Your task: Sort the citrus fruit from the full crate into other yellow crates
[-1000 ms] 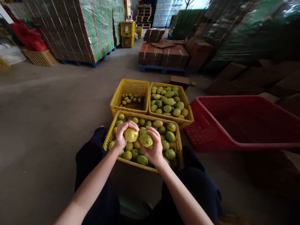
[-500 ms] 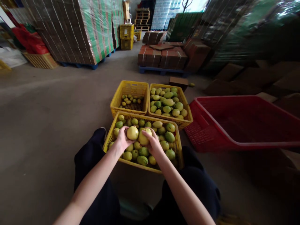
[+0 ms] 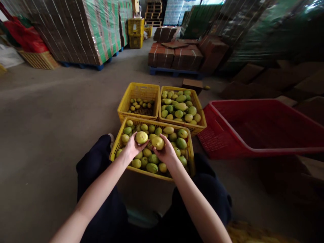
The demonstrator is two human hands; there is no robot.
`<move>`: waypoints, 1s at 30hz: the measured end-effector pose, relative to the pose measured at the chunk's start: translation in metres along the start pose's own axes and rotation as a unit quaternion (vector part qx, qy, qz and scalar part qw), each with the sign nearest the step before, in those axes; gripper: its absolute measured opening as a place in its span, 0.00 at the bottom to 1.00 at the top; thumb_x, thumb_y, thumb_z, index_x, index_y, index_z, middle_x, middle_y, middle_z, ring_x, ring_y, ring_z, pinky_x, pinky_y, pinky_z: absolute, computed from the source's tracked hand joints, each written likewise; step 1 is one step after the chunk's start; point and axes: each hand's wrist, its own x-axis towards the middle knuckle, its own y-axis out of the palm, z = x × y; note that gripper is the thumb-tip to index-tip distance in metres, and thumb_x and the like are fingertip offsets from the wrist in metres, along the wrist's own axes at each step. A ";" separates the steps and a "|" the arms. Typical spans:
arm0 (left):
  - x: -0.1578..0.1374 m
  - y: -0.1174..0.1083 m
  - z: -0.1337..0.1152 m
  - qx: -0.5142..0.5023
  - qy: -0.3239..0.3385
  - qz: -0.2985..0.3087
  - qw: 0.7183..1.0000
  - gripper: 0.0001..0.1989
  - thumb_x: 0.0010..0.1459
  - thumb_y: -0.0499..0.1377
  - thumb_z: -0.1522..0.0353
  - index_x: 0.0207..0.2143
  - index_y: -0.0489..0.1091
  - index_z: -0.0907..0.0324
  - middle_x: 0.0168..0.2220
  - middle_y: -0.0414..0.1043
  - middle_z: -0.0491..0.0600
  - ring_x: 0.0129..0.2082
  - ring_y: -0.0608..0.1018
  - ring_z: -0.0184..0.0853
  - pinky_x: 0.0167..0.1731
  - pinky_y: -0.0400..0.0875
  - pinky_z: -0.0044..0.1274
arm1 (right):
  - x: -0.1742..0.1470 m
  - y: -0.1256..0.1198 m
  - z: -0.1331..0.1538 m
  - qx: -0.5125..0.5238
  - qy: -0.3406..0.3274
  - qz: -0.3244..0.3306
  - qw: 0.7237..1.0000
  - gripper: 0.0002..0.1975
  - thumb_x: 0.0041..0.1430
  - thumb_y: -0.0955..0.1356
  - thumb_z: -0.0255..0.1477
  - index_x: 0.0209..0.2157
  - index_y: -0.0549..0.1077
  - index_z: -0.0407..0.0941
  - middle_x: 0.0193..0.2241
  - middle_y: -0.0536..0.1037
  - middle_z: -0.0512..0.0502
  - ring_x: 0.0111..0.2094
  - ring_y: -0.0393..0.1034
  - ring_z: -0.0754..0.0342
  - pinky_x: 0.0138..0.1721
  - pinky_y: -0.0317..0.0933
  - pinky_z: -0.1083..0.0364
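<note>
Over the front yellow crate (image 3: 152, 174), my left hand (image 3: 133, 146) cradles a rounded yellow-green fruit (image 3: 141, 137) from below, its fingers curled under it. Close beside it, my right hand (image 3: 166, 150) grips a second yellow-green fruit (image 3: 158, 143), with the thumb side toward the left hand. The two fruits are a short gap apart. Beneath both hands, the crate is filled with similar smooth fruits (image 3: 152, 168), some greener and some yellower. My forearms and hands cover part of them. The fruits' exact kind I cannot make out.
Behind stand two more yellow crates: the left one (image 3: 121, 105) has a small cluster of small fruits, the right one (image 3: 202, 127) many larger ones. A red basket (image 3: 215, 138) is on the right. Farther back are a pallet of flattened cartons (image 3: 174, 57) and wrapped stacks (image 3: 101, 30).
The fruit in my right hand has been turned, and that hand's thumb has shifted off its top. The left fruit has also rolled a little. The view has tilted slightly down.
</note>
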 end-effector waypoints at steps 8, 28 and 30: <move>-0.003 -0.006 -0.007 -0.011 -0.003 -0.021 1.000 0.14 0.73 0.54 0.64 0.53 0.72 0.60 0.34 0.77 0.52 0.28 0.81 0.37 0.24 0.81 0.25 | 0.010 -0.006 -0.001 0.010 -0.027 0.019 0.999 0.08 0.66 0.71 0.36 0.37 0.72 0.46 0.23 0.78 0.52 0.20 0.72 0.55 0.19 0.72 0.59; -0.006 -0.005 -0.009 -0.017 -0.024 -0.018 0.999 0.16 0.73 0.52 0.62 0.56 0.71 0.58 0.38 0.77 0.55 0.30 0.81 0.38 0.24 0.81 0.25 | 0.022 -0.008 -0.003 0.007 -0.053 -0.016 0.998 0.12 0.62 0.73 0.41 0.35 0.70 0.49 0.21 0.77 0.53 0.20 0.73 0.52 0.20 0.69 0.56; -0.004 -0.004 -0.006 -0.015 -0.020 -0.015 1.000 0.15 0.72 0.52 0.63 0.56 0.70 0.59 0.39 0.77 0.55 0.31 0.81 0.38 0.25 0.81 0.25 | 0.020 -0.007 -0.003 0.006 -0.056 -0.023 0.998 0.12 0.62 0.72 0.41 0.34 0.70 0.49 0.20 0.76 0.53 0.20 0.73 0.52 0.19 0.69 0.56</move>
